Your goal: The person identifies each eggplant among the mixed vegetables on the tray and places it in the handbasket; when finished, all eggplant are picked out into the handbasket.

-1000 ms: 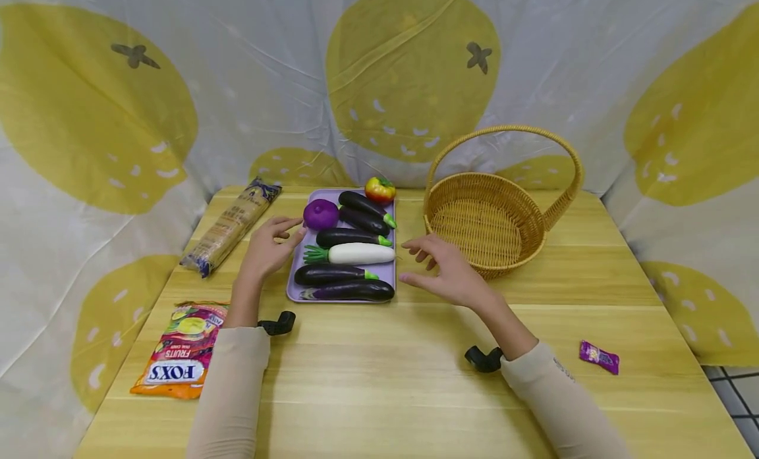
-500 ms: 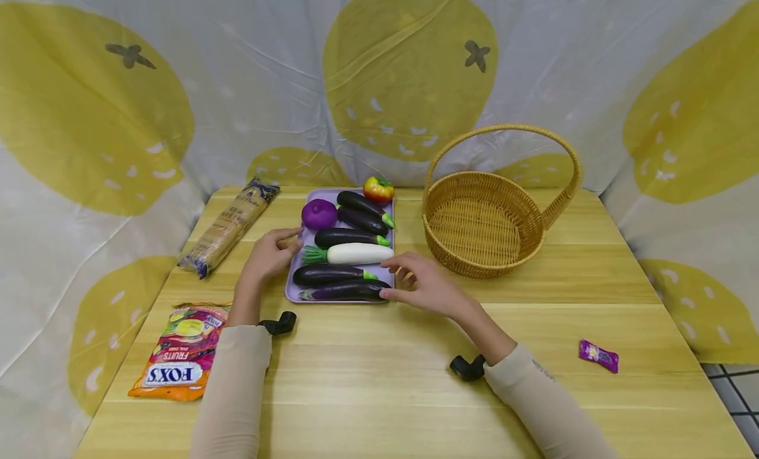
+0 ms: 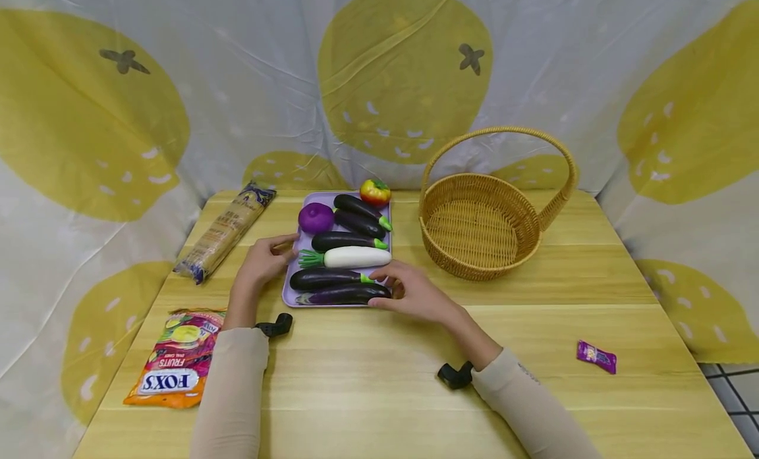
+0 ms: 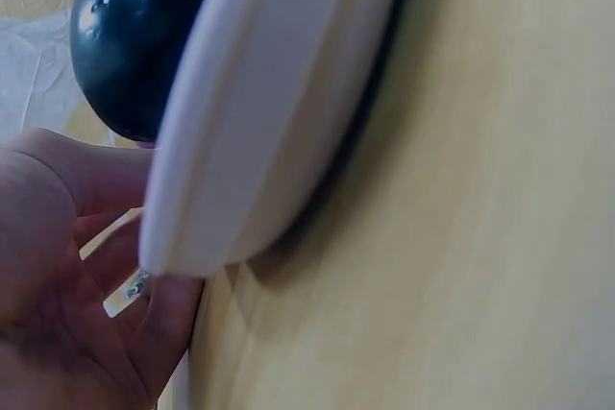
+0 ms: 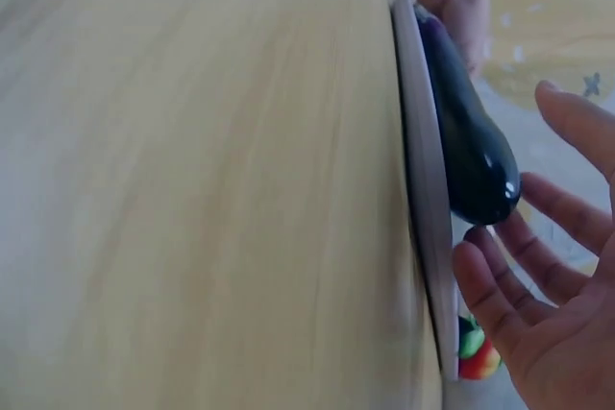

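Two hands flank the loaded tray

We see the lilac tray point(image 3: 288, 294) lying flat on the table, its vegetables set mostly crosswise; that layout, we judge, keeps the long eggplants from rolling into one another's ends and leaves room for the white radish point(image 3: 357, 257) across the tray's middle. The purple vegetable point(image 3: 316, 218) sits at the tray's far left, where its round shape seems checked by the rim.

Our left hand point(image 3: 265, 260) reaches the tray's left edge, thumb and fingers apart around the rim; we cannot tell whether they clamp it. Our right hand point(image 3: 410, 294) comes in over the tray's near right corner, fingers spread and bent about the round end of the front eggplant point(image 3: 344, 294), contact unclear. Such opposed hands would probably steady the tray against sliding. Both forearms slant in from the tray's near side. The wicker basket point(image 3: 468, 269) stands right of the tray.
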`<state>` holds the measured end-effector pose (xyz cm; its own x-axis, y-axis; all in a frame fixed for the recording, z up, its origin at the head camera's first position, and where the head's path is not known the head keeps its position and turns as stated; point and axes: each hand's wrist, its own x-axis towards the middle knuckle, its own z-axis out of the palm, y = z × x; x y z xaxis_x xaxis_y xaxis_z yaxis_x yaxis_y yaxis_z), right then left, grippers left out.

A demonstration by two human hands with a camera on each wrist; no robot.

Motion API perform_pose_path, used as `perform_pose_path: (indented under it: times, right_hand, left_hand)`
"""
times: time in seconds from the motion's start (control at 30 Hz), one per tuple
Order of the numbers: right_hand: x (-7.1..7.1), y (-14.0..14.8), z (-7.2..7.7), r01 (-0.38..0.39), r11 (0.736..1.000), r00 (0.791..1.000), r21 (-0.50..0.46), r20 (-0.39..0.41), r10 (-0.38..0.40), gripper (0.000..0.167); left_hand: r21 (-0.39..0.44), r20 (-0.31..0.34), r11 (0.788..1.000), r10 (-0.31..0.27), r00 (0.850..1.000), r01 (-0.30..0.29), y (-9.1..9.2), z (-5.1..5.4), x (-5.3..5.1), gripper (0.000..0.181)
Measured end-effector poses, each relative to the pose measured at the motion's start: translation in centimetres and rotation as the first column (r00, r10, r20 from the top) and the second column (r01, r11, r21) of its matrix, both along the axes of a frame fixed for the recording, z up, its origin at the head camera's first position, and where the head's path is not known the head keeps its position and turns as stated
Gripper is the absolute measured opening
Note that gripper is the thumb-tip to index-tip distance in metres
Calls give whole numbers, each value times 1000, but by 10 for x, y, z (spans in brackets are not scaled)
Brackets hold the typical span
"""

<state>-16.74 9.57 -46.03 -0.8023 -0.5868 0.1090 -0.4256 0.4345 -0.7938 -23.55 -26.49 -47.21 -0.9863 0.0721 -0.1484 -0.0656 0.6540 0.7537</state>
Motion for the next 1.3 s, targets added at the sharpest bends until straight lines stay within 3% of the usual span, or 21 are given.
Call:
perform_pose_path:
  times: [0.3, 0.77, 1.03, 1.3]
  right_hand:
    - [0, -6, -7, -5, 1000, 999, 30, -47, 6, 48]
    - [2, -15, -11, 41, 993, 997, 108, -77, -33, 44]
    - [5, -10, -6, 63, 992, 994, 110, -96, -53, 45]
    - [9, 7, 5, 92, 991, 994, 96, -63, -86, 46]
  left_hand:
    - [41, -7, 998, 37, 999, -37, 0, -6, 2, 45]
    - [89, 7, 995, 42, 999, -43, -1, -7, 4, 44]
    - [105, 25, 993, 50, 998, -52, -2, -7, 3, 44]
    - [110, 37, 992, 56, 998, -59, 0, -7, 3, 43]
